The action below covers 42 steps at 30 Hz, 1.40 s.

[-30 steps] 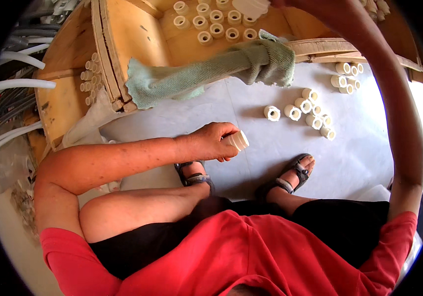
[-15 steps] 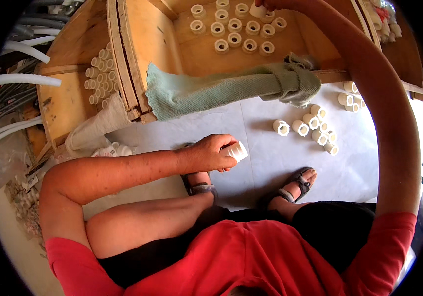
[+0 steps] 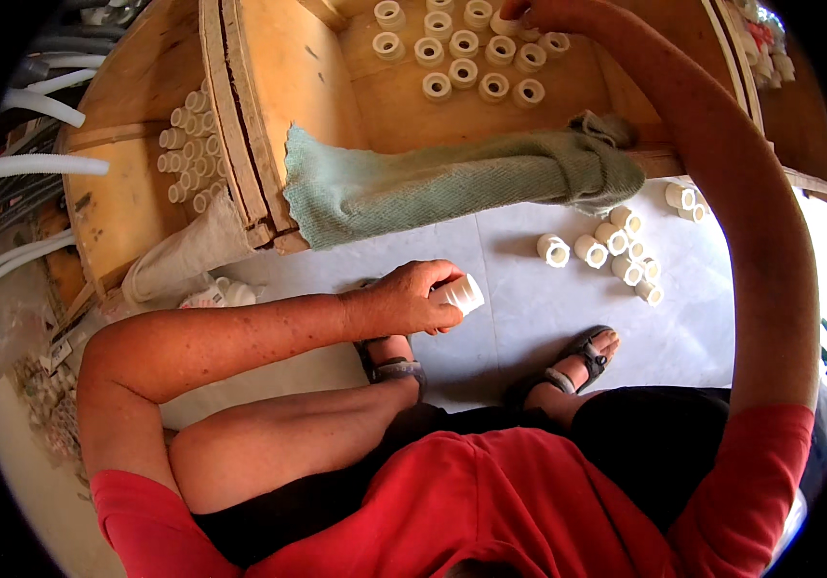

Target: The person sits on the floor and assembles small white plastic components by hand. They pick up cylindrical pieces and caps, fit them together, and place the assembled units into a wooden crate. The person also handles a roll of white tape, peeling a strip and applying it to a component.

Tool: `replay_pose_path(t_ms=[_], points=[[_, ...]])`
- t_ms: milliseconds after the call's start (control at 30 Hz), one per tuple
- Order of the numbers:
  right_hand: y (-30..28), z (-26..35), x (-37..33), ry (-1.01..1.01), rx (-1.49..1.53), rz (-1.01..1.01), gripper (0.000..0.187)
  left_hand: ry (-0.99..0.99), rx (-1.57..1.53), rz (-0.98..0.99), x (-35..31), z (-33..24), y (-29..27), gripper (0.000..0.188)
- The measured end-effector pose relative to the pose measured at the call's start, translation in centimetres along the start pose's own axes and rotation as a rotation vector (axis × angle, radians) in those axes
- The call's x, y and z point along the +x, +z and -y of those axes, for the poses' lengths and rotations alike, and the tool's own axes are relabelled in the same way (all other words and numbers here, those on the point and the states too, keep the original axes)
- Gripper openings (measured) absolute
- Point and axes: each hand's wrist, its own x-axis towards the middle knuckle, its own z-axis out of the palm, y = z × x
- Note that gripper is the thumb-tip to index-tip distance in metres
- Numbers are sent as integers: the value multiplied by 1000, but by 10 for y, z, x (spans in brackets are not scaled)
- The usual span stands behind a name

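The right hand (image 3: 532, 12) is lowering to a white round plastic fitting (image 3: 504, 25) in the tan wooden bin (image 3: 389, 111), apparently filling it, finger grip unclear, while the left hand (image 3: 406, 301) is clasping a ribbed white plastic connector (image 3: 465, 295) above the grey floor (image 3: 520, 332).

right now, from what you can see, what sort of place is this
Probably a small workshop or storeroom for plumbing parts: white plastic pipe fittings stand in a wooden compartment and on the grey floor, and ribbed white hoses jut in at the left.
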Motion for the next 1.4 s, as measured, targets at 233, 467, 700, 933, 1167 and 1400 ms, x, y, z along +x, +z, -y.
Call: replay_pose_path(t_ms=[233, 467, 700, 933, 1167, 1400], points=[[-76, 77, -40, 153, 101, -126, 26, 27, 40, 8, 3, -9, 9, 40], [-141, 139, -117, 59, 133, -339, 23, -4, 94, 25, 9, -21, 25, 41], [-179, 169, -251, 190, 518, -289, 21, -14, 72, 16, 21, -24, 41, 36], [-134, 108, -359, 334, 526, 29, 22, -120, 115, 29, 23, -28, 49, 39], [-38, 14, -428, 769, 314, -96, 22, -84, 90, 35, 29, -34, 60, 35], [13, -31, -445, 1025, 311, -223, 21, -108, 85, 33, 30, -34, 61, 35]])
